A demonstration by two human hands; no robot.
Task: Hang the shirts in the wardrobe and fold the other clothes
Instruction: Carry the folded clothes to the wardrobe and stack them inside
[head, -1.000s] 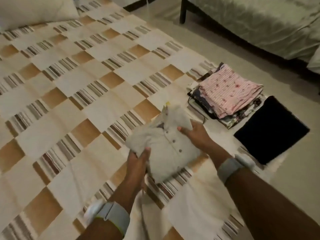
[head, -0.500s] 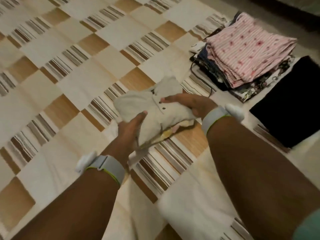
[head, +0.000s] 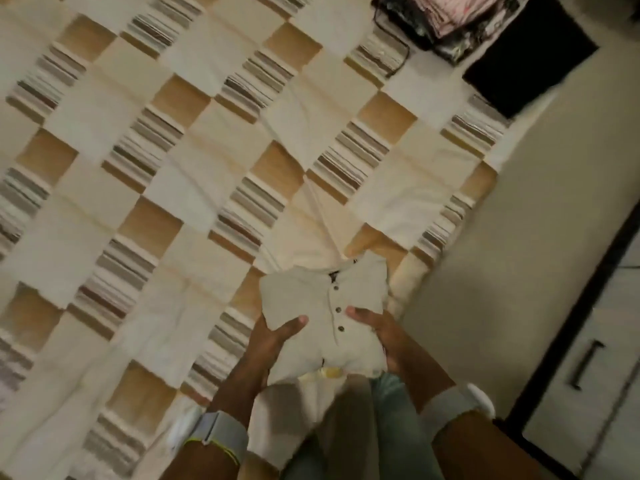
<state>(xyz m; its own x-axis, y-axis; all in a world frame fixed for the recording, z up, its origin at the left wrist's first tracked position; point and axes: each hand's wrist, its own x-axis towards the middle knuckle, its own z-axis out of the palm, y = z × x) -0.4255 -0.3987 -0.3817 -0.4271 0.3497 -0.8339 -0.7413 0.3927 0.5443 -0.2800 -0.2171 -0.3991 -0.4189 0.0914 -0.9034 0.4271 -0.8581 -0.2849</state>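
Note:
A folded cream shirt (head: 322, 306) with dark buttons down its front is held close to my body, above the near edge of the bed. My left hand (head: 273, 337) grips its left side, thumb on top. On the other side my right hand (head: 381, 332) clasps the right edge. A bit of yellow cloth (head: 329, 373) shows under the shirt's lower edge. At the top right a stack of folded clothes (head: 446, 19) with a pink striped piece on top lies on the bed, and a folded black garment (head: 530, 64) lies beside it.
The bed carries a checked cover (head: 173, 168) of cream, tan and striped squares. Pale floor (head: 519, 237) runs along its right side. A white cabinet (head: 588, 393) with a dark handle stands at the lower right.
Both hands have drawn the folded shirt back toward my body. The view has tipped downward, so the clothes stack now sits at the top right edge.

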